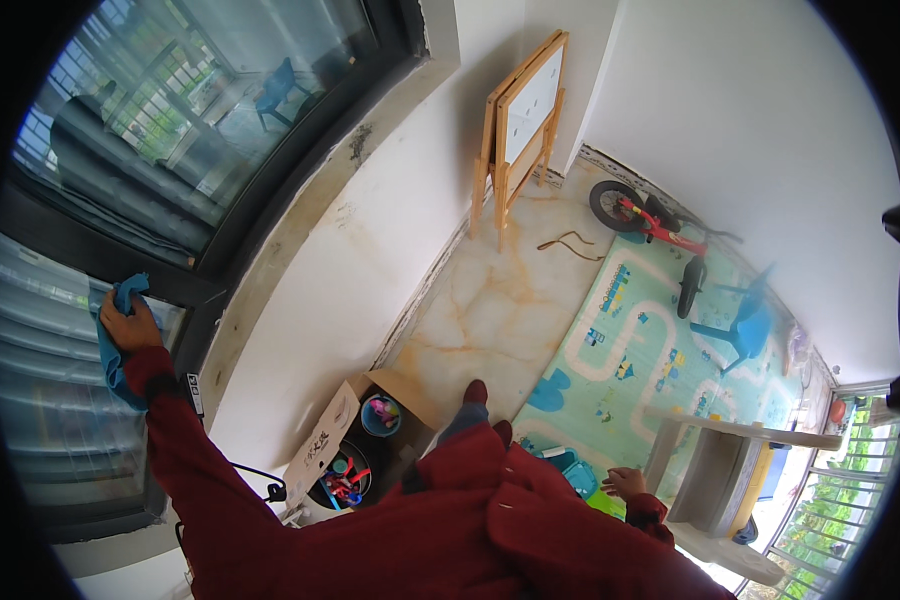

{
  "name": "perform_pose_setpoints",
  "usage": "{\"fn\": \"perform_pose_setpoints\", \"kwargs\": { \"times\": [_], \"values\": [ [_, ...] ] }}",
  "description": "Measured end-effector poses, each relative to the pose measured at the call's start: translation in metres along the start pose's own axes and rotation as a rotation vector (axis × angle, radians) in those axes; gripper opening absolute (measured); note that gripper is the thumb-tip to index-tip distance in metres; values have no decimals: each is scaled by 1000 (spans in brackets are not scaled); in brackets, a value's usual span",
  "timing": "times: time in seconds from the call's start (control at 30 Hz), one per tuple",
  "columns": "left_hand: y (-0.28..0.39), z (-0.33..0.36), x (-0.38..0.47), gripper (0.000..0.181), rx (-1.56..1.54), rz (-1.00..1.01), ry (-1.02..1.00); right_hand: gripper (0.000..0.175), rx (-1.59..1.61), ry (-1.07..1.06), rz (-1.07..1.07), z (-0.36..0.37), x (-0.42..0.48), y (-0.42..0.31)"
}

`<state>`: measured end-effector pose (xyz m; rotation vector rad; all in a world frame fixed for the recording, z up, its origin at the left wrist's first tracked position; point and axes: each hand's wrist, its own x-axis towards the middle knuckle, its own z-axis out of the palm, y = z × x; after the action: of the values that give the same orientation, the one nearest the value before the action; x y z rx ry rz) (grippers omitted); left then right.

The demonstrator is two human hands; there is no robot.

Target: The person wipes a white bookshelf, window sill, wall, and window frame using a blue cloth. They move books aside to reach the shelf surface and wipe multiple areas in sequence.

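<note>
At the left, my left hand [131, 324] grips a blue cloth [112, 367] and presses it against a window pane [52, 390], near the pane's upper right corner. The cloth hangs down past my wrist along the glass. A dark window frame [195, 292] borders the pane, and a second pane [157, 127] above it reflects the room. My right hand [626, 482] hangs low on the right with its fingers slightly apart and nothing visible in it. Beyond its fingertips, a teal plastic bin [579, 477] stands on the floor.
A cardboard box [322, 442] holding tubs of toys is by my feet. A folded wooden easel [529, 112] leans at the wall. A red balance bike [664, 232] and a blue plastic chair [742, 326] are on a play mat [645, 360]. A plastic shelf unit [712, 465] stands right.
</note>
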<state>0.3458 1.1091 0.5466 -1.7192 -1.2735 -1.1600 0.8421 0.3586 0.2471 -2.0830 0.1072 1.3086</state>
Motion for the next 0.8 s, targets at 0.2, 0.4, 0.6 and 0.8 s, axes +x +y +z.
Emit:
{"fn": "perform_pose_setpoints", "kwargs": {
  "times": [0.2,0.4,0.6,0.8],
  "values": [
    [14,4,-31,31,-42,-37,23,29,-2,49,-8,-5,26,-40],
    [19,11,-78,34,-54,-126,-79,29,-35,53,15,3,65,-119],
    [53,13,-124,33,-93,-367,-278,29,-133,30,-130,10,104,-242],
    [71,13,-123,31,-29,-522,-238,32,-295,-28,-237,24,128,-333]
  ]
}}
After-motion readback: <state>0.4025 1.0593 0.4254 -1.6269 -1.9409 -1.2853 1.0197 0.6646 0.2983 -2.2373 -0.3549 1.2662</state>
